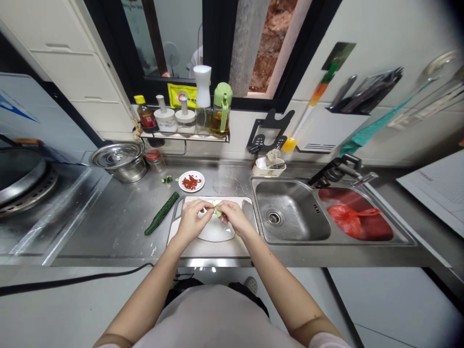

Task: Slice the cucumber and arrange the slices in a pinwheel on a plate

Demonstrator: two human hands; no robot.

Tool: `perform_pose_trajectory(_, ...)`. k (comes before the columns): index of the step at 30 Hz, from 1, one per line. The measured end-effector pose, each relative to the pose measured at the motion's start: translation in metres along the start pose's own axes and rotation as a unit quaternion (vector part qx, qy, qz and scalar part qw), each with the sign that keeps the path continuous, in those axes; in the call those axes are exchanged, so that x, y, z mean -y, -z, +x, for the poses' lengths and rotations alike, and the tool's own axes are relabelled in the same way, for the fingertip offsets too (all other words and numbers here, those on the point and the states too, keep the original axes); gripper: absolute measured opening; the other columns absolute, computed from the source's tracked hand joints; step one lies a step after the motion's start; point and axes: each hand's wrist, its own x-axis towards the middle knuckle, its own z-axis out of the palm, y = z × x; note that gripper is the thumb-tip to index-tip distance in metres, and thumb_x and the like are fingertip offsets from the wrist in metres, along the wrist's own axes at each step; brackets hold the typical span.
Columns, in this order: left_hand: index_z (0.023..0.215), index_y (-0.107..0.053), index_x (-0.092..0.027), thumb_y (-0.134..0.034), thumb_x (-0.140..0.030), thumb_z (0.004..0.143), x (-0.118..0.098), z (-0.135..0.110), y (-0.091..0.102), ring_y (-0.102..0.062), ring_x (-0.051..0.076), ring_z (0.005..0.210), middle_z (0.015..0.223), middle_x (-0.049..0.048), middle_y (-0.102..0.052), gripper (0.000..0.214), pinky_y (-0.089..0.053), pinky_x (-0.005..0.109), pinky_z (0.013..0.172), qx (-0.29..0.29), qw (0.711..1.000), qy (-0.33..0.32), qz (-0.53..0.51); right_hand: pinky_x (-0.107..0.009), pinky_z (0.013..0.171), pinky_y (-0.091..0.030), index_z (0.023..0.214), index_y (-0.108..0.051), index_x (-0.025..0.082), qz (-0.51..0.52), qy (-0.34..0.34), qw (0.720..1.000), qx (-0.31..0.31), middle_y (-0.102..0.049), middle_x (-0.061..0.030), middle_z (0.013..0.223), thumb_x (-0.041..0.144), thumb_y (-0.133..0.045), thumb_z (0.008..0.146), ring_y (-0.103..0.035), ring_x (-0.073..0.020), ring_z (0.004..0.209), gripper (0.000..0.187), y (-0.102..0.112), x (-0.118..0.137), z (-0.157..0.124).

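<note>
Your left hand [195,218] and right hand [234,217] pinch a pale-green piece [218,212] between them — over the white dish [216,234].

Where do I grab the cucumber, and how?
Around its middle, I'd say. Come down from above with the left hand, thumb on one long side and fingers on the other. The cucumber is long and narrow and lies slanted on the counter. Its far end is close to the board, so the middle probably gives your fingers more room.
</note>
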Motion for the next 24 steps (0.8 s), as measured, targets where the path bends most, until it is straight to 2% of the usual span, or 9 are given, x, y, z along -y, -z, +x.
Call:
perform_pose_trajectory(3, 0.085, -0.071, -0.022, -0.055, -0.033, 0.087, -0.001, -0.003, 0.0, -0.061, 0.019, 0.084, 0.085, 0.0041, -0.069, 0.019, -0.039, 0.033, 0.087, -0.008, 0.999, -0.011, 0.039, -0.018, 0.037, -0.024, 0.059, -0.055, 0.019, 0.031, -0.026, 0.999, 0.003, -0.05, 0.0054, 0.049, 0.029, -0.056, 0.064, -0.04, -0.0064, 0.04, 0.011, -0.002, 0.001, 0.0)
perform_pose_trajectory(7, 0.09, -0.072, -0.023, -0.054, -0.034, 0.089, -0.001, -0.007, -0.002, -0.06, 0.02, 0.094, 0.089, 0.0046, -0.069, 0.021, -0.034, 0.035, 0.093, -0.011, 0.997, -0.008, 0.081, -0.017, 0.036, -0.02, 0.06, -0.054, 0.018, 0.077, -0.096, 0.992, 0.023, -0.05, 0.0046, 0.047, 0.029, -0.058, 0.062, -0.041, -0.0067, 0.041, 0.012, -0.001, 0.003, -0.001)
perform_pose_trajectory(10, 0.09, -0.073, -0.024, -0.054, -0.034, 0.089, 0.001, -0.009, -0.005, -0.059, 0.02, 0.093, 0.089, 0.0047, -0.069, 0.021, -0.031, 0.035, 0.094, -0.021, 0.995, -0.011, 0.097, -0.017, 0.036, -0.018, 0.063, -0.054, 0.018, 0.097, -0.136, 0.986, 0.028, -0.05, 0.0044, 0.046, 0.031, -0.059, 0.063, -0.041, -0.0065, 0.041, 0.014, 0.0, 0.004, -0.001)
perform_pose_trajectory(15, 0.091, -0.074, -0.024, -0.056, -0.032, 0.088, 0.006, -0.013, -0.012, -0.059, 0.019, 0.087, 0.085, 0.004, -0.071, 0.02, -0.03, 0.037, 0.095, -0.04, 0.995, -0.022, 0.087, -0.017, 0.036, -0.017, 0.064, -0.055, 0.017, 0.084, -0.135, 0.987, 0.023, -0.052, 0.0041, 0.049, 0.032, -0.06, 0.062, -0.042, -0.0061, 0.041, 0.015, -0.001, 0.0, -0.001)
perform_pose_trajectory(18, 0.09, -0.074, -0.023, -0.059, -0.031, 0.085, 0.007, -0.015, -0.017, -0.06, 0.017, 0.08, 0.084, 0.003, -0.072, 0.018, -0.035, 0.036, 0.092, -0.056, 0.998, 0.019, 0.013, -0.017, 0.037, -0.02, 0.063, -0.055, 0.018, 0.04, -0.093, 0.995, 0.008, -0.051, 0.005, 0.049, 0.031, -0.058, 0.063, -0.041, -0.0059, 0.041, 0.014, -0.001, -0.006, 0.0)
perform_pose_trajectory(20, 0.091, -0.073, -0.021, -0.06, -0.032, 0.083, 0.008, -0.016, -0.021, -0.061, 0.016, 0.077, 0.085, 0.0037, -0.073, 0.019, -0.041, 0.033, 0.085, -0.064, 0.99, 0.076, -0.099, -0.018, 0.039, -0.023, 0.062, -0.055, 0.018, 0.0, -0.048, 0.999, -0.004, -0.049, 0.006, 0.048, 0.031, -0.056, 0.064, -0.04, -0.0061, 0.041, 0.013, 0.001, -0.009, 0.0)
perform_pose_trajectory(24, 0.092, -0.07, -0.017, -0.062, -0.038, 0.079, 0.008, -0.013, -0.029, -0.064, 0.016, 0.077, 0.081, 0.0043, -0.072, 0.026, -0.045, 0.027, 0.07, -0.043, 0.929, 0.19, -0.313, -0.018, 0.047, -0.032, 0.061, -0.055, 0.019, -0.066, 0.044, 0.997, 0.009, -0.05, 0.0062, 0.051, 0.029, -0.053, 0.066, -0.042, -0.0068, 0.047, 0.011, 0.007, -0.013, 0.001)
